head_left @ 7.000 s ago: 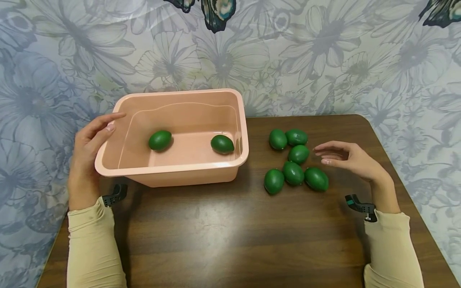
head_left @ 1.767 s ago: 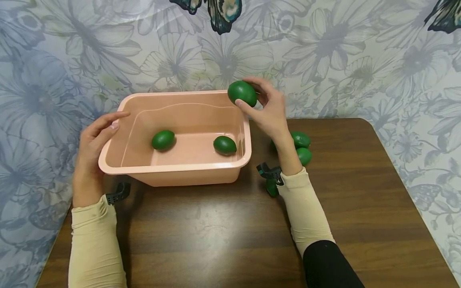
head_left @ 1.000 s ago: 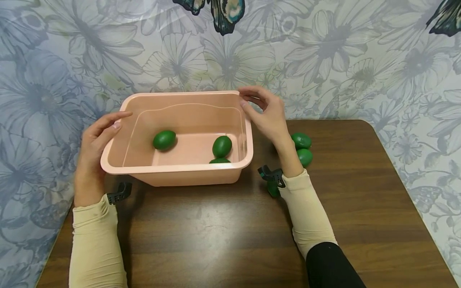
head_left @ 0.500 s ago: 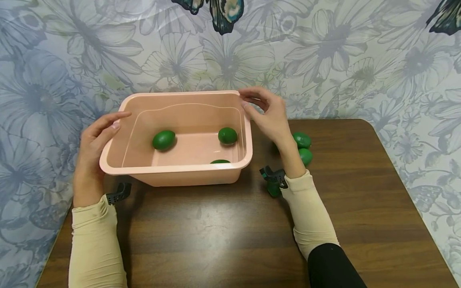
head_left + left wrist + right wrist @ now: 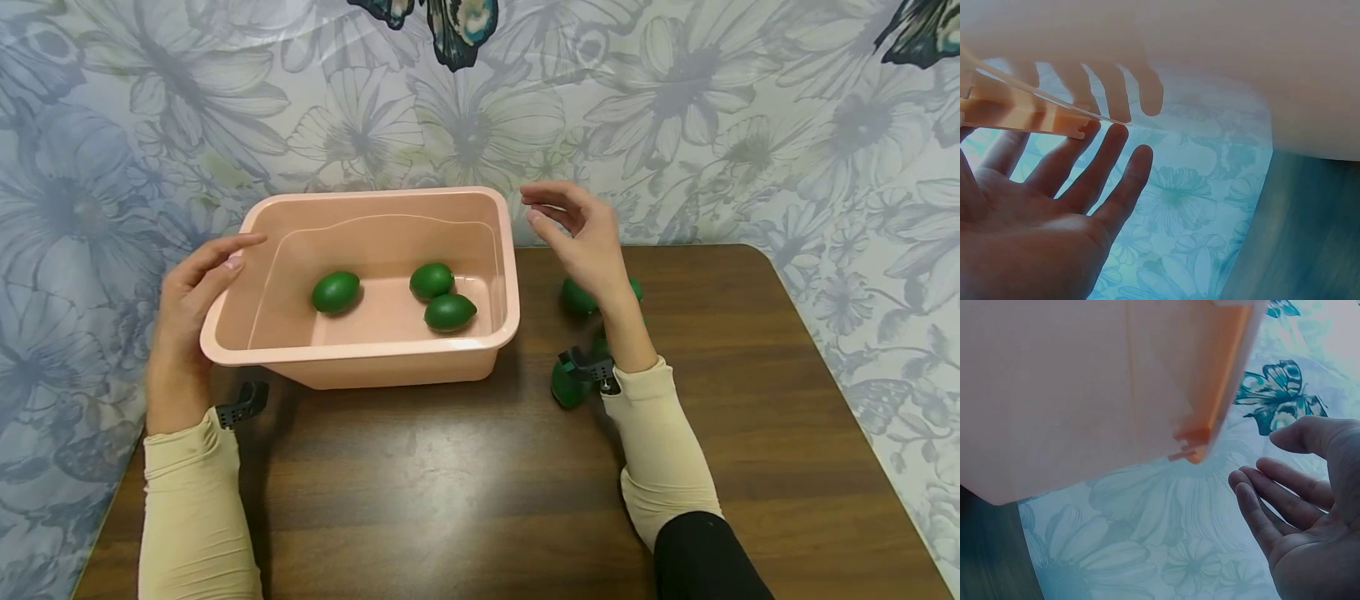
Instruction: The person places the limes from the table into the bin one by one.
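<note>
In the head view my left hand (image 5: 191, 308) is at the left rim of a pink plastic basin (image 5: 360, 354), index finger and thumb lying over the rim. Its fingers look straight and touch the basin's side in the left wrist view. Three glossy green limes lie inside the basin: one lime (image 5: 336, 292) towards the left, another lime (image 5: 431, 282) and a third lime (image 5: 450, 312) close together right of the middle. My right hand (image 5: 588, 237) hovers just right of the basin, apart from the rim, fingers loosely bent and holding nothing.
More limes (image 5: 570, 385) lie on the brown wooden table (image 5: 465, 483) right of the basin, partly hidden behind my right wrist and forearm. A flower-patterned wall covering (image 5: 675, 125) stands behind the table. Each wrist carries a black camera mount (image 5: 243, 404).
My right hand carried a lime over the basin and released it inside. Limes rolled there, two settling near each other. The right hand then drew away rightward from the rim; the left stayed.
</note>
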### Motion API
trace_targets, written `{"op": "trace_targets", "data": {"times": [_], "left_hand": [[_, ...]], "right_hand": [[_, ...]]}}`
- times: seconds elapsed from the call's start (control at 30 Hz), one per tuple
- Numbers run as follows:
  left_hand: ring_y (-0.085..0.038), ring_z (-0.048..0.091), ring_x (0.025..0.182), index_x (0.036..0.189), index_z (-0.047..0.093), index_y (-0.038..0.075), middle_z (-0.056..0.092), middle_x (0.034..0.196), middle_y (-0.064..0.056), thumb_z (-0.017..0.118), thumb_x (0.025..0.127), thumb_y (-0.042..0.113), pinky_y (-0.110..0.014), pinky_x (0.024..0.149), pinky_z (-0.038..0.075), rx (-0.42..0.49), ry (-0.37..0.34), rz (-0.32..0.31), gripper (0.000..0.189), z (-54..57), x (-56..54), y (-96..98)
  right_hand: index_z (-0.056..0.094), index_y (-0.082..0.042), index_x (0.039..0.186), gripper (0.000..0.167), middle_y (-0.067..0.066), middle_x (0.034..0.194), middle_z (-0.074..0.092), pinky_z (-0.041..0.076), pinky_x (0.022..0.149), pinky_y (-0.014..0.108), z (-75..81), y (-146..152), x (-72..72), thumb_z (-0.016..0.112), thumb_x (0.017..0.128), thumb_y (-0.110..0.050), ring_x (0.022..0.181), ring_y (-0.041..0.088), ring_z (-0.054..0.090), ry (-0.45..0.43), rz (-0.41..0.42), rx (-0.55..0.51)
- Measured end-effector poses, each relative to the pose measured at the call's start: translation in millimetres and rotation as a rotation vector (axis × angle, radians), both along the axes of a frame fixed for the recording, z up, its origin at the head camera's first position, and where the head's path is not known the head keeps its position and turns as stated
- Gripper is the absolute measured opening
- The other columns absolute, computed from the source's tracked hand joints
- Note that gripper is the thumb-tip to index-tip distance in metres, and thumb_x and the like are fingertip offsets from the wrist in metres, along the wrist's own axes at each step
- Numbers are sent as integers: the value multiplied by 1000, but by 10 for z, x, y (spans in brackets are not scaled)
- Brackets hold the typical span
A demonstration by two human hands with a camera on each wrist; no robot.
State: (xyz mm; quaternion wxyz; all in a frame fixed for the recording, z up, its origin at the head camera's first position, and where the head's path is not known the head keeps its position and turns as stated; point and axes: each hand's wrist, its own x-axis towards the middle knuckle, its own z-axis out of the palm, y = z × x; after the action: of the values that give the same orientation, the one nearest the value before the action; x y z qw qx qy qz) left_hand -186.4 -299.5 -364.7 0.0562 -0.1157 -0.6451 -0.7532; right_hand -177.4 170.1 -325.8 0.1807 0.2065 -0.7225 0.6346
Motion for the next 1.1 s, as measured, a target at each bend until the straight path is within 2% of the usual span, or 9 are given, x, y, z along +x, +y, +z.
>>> {"op": "trace_targets", "data": {"times": [0.2,0.4,0.57,0.8,1.1], "left_hand": [[-21,66,115,140,60,-13,65,139,-16,60,105,6,-22,90,57,8,-4,2,40,6,19,4],[-23,63,122,140,59,-13,65,140,-15,60,105,5,-23,95,55,12,10,1,39,3,22,10],[-22,65,119,140,59,-13,65,139,-16,60,105,5,-23,93,56,21,6,-8,39,2,10,21],[-23,65,120,140,58,-14,64,140,-18,60,105,4,-24,93,57,45,6,-26,40,0,-2,19],[-22,66,116,140,59,-13,63,141,-17,61,105,7,-23,90,58,22,-11,-12,40,11,14,20]], "right_hand": [[69,8,128,30,25,128,69,54,108,40,-139,145,-84,68,98,5,121,34,68,7,-13,0],[71,5,126,30,23,126,71,55,107,39,-203,255,-61,72,97,1,120,32,69,-15,-26,8],[70,6,128,30,24,128,70,55,106,35,-268,404,28,71,98,1,121,32,68,-61,-57,37],[66,14,128,30,34,128,66,55,104,33,-230,592,242,67,99,6,122,44,64,-101,-91,65],[66,13,130,32,35,130,65,55,101,25,-257,947,415,67,100,2,122,38,66,-148,-150,94]]}}
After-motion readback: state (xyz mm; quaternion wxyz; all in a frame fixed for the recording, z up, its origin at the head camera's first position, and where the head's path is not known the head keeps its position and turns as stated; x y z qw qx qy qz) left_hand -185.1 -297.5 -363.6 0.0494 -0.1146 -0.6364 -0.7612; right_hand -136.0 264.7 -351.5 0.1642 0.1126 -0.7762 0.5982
